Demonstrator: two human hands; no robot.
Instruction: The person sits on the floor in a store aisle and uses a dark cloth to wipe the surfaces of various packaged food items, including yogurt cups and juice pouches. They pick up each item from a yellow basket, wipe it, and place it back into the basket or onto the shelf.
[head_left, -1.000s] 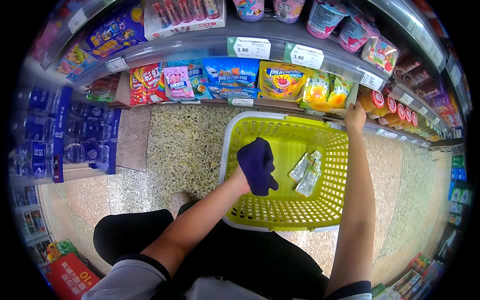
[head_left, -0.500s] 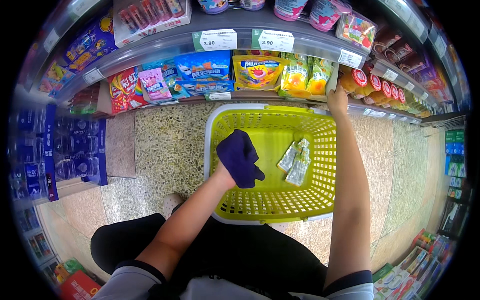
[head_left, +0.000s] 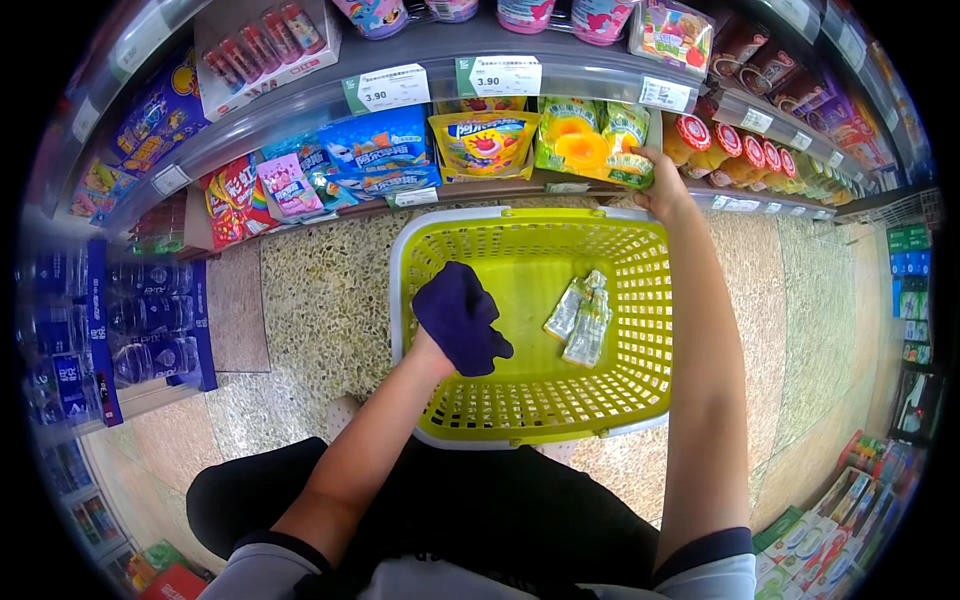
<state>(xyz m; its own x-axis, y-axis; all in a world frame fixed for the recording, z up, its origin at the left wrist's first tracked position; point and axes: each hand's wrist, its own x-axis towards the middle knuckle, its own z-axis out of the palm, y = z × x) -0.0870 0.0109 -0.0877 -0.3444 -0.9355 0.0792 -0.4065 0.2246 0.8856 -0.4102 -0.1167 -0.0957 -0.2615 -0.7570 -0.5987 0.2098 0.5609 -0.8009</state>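
My right hand (head_left: 660, 185) reaches to the low shelf, its fingers closed on the right edge of a green-and-yellow snack bag (head_left: 580, 148) with orange fruit pictured on it. The bag's face tips toward me. Dark purple fabric, a glove or cloth (head_left: 455, 320), covers my left hand and hides its fingers, so their pose cannot be made out. That hand hovers over the left part of a yellow-green shopping basket (head_left: 530, 235). Inside the basket, toward the right, lie two clear-and-green packets (head_left: 583, 320).
Yellow pouches (head_left: 485, 145), blue bags (head_left: 380, 150) and red bags (head_left: 235, 200) line the low shelf to the left. Red-lidded jars (head_left: 692, 135) stand to its right. The upper shelf's edge (head_left: 425, 85) juts above the bags. Bottled water packs (head_left: 150, 300) stand at the left.
My right hand has moved slightly left, and its fingers now show on the green-and-yellow bag, which has tipped forward. The view has shifted slightly; my left hand stays over the basket.
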